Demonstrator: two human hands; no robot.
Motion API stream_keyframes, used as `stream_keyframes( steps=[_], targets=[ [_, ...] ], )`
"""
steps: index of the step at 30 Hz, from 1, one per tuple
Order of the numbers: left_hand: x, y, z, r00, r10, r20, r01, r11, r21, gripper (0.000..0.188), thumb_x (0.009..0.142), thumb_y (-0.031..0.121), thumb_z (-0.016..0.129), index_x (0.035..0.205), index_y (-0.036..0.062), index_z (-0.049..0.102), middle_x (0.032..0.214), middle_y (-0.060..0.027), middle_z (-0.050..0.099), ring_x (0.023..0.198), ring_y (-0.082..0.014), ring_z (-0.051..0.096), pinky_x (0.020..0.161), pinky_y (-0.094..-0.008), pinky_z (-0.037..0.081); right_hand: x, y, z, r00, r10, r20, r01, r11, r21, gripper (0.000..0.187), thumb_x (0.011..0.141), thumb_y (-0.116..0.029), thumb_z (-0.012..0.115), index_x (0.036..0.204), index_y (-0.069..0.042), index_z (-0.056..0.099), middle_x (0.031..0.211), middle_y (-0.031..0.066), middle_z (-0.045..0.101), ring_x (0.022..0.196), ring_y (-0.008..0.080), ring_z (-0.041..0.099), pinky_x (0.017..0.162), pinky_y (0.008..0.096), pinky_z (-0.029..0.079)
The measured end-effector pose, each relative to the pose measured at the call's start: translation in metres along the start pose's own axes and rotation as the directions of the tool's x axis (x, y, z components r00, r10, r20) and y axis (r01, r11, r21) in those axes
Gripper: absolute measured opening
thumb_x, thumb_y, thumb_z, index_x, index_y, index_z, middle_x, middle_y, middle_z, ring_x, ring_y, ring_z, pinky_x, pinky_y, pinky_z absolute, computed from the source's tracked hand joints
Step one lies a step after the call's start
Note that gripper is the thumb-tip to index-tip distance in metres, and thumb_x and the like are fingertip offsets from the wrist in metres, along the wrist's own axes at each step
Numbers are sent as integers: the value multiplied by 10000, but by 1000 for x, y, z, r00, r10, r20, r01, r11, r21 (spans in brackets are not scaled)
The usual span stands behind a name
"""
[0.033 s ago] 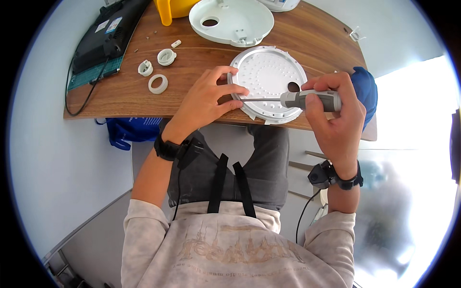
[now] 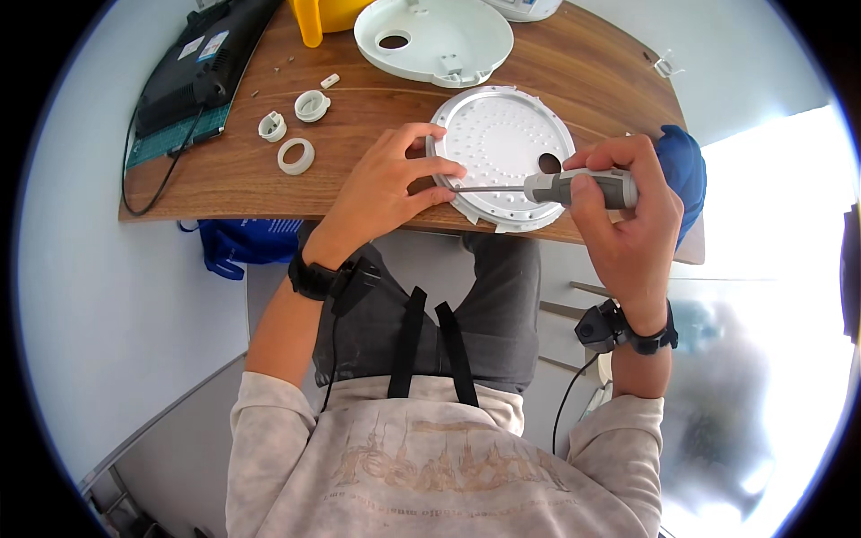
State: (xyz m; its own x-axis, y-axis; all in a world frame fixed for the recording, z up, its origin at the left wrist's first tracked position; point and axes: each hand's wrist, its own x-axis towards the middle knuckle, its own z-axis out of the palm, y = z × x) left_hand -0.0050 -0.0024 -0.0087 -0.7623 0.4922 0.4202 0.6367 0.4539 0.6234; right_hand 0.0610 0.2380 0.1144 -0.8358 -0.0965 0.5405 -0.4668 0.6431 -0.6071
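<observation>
A round white perforated-looking plate (image 2: 502, 134) with raised dots and one dark hole lies near the front edge of the wooden table. My left hand (image 2: 395, 179) grips its left rim, fingers resting on top and the thumb at the near-left edge. In my right hand (image 2: 628, 206) is a grey and white screwdriver (image 2: 581, 187), held level by its handle. Its thin shaft crosses the plate toward the left, and the tip meets the rim beside my left thumb. Whether a screw sits under the tip is too small to tell.
Left of the plate lie a white ring (image 2: 296, 157), two white caps (image 2: 312, 106) and a small white piece (image 2: 330, 81). Behind stands a white bowl-shaped cover (image 2: 434, 54). A yellow object (image 2: 309, 22), a black device (image 2: 202, 67) on a green mat, and blue cloth (image 2: 682, 175) surround these.
</observation>
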Motion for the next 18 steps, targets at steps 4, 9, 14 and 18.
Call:
stream_keyframes(
  steps=[4, 9, 14, 18],
  targets=[
    [0, -2, 0, 1000, -1, 5, 1, 1000, 11, 224, 833, 258, 815, 1056, 236, 796, 1339, -26, 558, 1116, -271, 566, 946, -388, 514, 0, 2, 4, 998, 45, -35, -45, 999, -23, 125, 841, -18, 701, 928, -35, 614, 766, 69, 679, 635, 147, 641, 606, 254, 505],
    [-1, -4, 1, 1000, 1, 16, -1, 1000, 19, 277, 803, 211, 844, 1075, 236, 798, 1352, -24, 538, 1111, -247, 550, 924, -359, 528, 0, 4, 6, 997, 53, -62, -56, 997, -54, 119, 861, -31, 715, 921, -39, 613, 746, 61, 665, 609, 117, 608, 577, 244, 482],
    [-1, -4, 1, 1000, 2, 14, -3, 1000, 27, 281, 810, 226, 840, 1087, 236, 794, 1353, -26, 539, 1120, -250, 554, 928, -361, 528, 0, 7, 6, 996, 38, -79, -43, 997, -63, 120, 865, -35, 718, 922, -39, 612, 732, 56, 658, 596, 112, 590, 569, 243, 474],
    [-1, -4, 1, 1000, 2, 16, -2, 999, 35, 285, 815, 234, 837, 1096, 237, 792, 1355, -26, 541, 1131, -252, 555, 930, -362, 528, 0, 6, 6, 996, 50, -70, -55, 996, -65, 118, 872, -45, 719, 923, -38, 613, 719, 62, 654, 590, 111, 584, 564, 244, 474]
  ],
)
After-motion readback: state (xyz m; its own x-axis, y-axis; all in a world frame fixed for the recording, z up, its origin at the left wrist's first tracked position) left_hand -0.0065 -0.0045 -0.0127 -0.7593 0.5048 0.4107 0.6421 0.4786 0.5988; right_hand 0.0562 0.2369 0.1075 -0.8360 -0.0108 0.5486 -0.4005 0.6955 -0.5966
